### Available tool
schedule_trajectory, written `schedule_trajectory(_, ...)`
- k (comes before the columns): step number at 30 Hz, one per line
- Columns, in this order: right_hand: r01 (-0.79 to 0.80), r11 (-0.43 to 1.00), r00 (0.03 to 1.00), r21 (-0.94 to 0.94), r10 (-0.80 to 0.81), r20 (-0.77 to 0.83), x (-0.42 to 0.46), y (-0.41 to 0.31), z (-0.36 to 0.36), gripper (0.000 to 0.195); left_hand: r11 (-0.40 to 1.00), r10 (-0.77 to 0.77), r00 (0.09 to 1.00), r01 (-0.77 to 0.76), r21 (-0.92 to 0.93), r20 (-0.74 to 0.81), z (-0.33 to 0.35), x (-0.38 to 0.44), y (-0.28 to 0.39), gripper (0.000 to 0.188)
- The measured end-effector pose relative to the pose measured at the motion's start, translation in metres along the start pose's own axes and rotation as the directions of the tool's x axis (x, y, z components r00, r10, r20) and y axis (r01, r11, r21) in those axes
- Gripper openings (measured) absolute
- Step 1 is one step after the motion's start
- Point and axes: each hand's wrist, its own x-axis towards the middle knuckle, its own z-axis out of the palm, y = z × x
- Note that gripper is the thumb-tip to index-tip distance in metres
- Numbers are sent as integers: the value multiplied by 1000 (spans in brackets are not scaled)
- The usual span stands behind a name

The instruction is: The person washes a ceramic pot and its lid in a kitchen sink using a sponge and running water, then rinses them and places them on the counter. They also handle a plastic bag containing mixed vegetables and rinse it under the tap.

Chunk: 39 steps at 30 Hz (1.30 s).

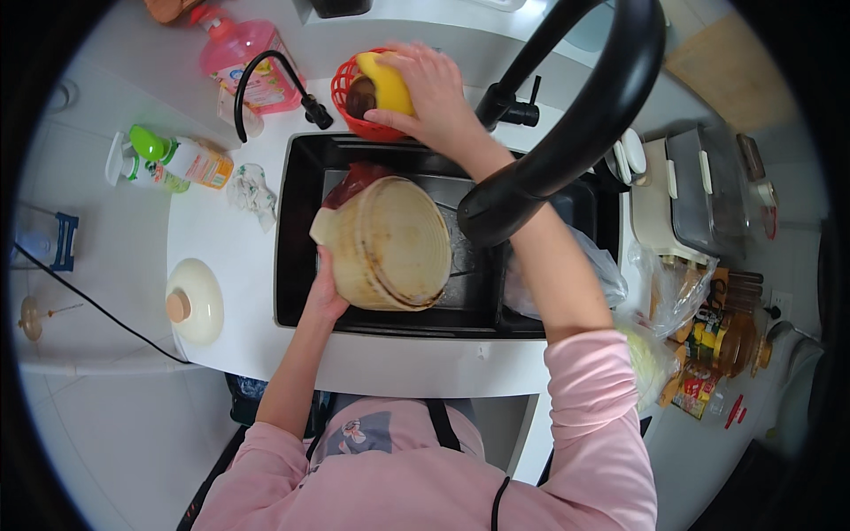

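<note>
My left hand [327, 287] grips the rim side of a cream ceramic pot [405, 245], tipped so that its brown-stained base faces up over the black sink [392, 328]. At the back of the sink, my right hand [431, 93] is closed around a yellow sponge or cloth [392, 86] at a red plastic basket [342, 86]. A dark brown round thing [360, 97] sits in that basket beside the yellow one. Behind the pot a dark red plastic bag [355, 182] lies in the sink. The pot's cream lid [206, 302], with a wooden knob, rests on the left counter.
A large black faucet [571, 152] arches over my right forearm; a thin black spout [249, 73] stands at left. Pink soap bottle [259, 60], pump bottles [199, 162] and a crumpled cloth [252, 192] are left. Clear plastic bags [591, 265] and storage boxes [690, 192] stand right.
</note>
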Motion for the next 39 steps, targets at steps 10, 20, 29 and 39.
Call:
schedule_trajectory(10,-173,984,956,-44,178,234,-41,107,-97,25,600,-163,980,7,800,113,87,27,-47,35)
schedule_trajectory(20,225,845,886,-486,30,463,-85,211,-70,49,-453,-121,947,-319,832,297,81,48,-121,29)
schedule_trajectory(29,203,644,876,-738,217,431,-103,203,-61,46,-558,-203,874,-474,681,442,37,59,-136,14)
schedule_trajectory(39,-123,693,886,-710,399,235,-83,121,-68,37,-651,-302,781,-588,480,547,-11,73,-140,7)
